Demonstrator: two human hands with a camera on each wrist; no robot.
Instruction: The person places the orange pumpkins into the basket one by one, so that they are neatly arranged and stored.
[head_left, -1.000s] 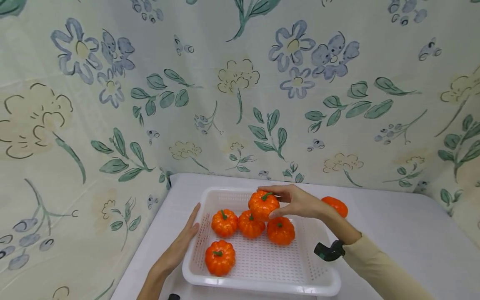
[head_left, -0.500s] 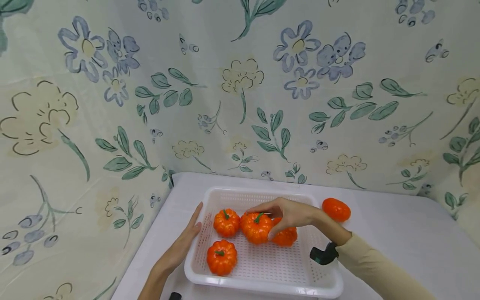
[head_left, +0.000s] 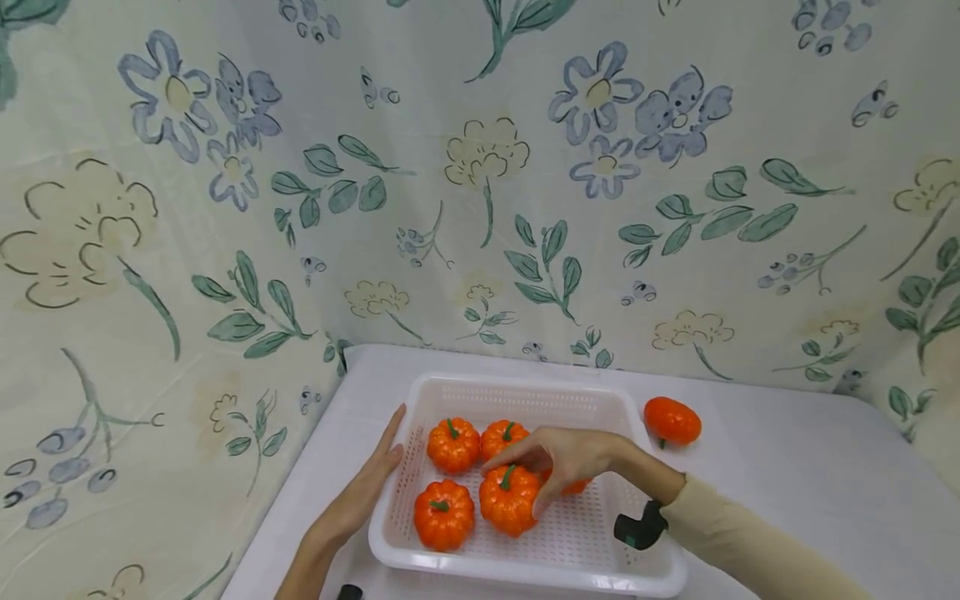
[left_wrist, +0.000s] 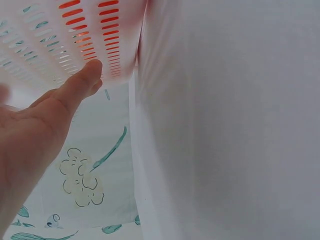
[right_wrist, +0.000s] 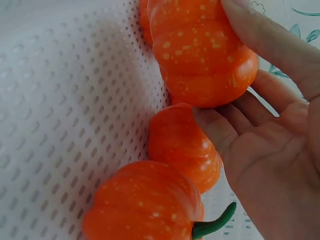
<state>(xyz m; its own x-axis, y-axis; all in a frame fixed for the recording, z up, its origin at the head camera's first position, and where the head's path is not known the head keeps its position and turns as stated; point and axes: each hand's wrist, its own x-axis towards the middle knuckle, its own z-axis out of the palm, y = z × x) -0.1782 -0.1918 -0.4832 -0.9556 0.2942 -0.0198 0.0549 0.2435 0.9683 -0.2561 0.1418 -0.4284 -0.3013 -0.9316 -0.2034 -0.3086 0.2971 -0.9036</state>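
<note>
My right hand (head_left: pixel 573 462) grips a small orange pumpkin (head_left: pixel 510 502) with a green stem, thumb on one side and fingers on the other, inside a white perforated plastic basket (head_left: pixel 540 577). In the right wrist view the held pumpkin (right_wrist: pixel 202 55) is between thumb and fingers, near the basket floor. Around it in the basket sit a front-left pumpkin (head_left: pixel 443 517), a back-left pumpkin (head_left: pixel 453 446), a back-middle pumpkin (head_left: pixel 501 437) and one mostly hidden behind my right hand. My left hand (head_left: pixel 360 492) rests with straight fingers against the basket's left wall (left_wrist: pixel 75 45).
Another orange pumpkin (head_left: pixel 672 420) lies on its side on the white-covered table (head_left: pixel 795 483), right of the basket. A floral curtain (head_left: pixel 480 208) hangs behind and on the left. A black strap camera (head_left: pixel 641 527) is on my right wrist.
My right hand has carried the pumpkin from above the back row down and toward the basket's front, beside the front-left pumpkin. My left hand stays at the basket's left side.
</note>
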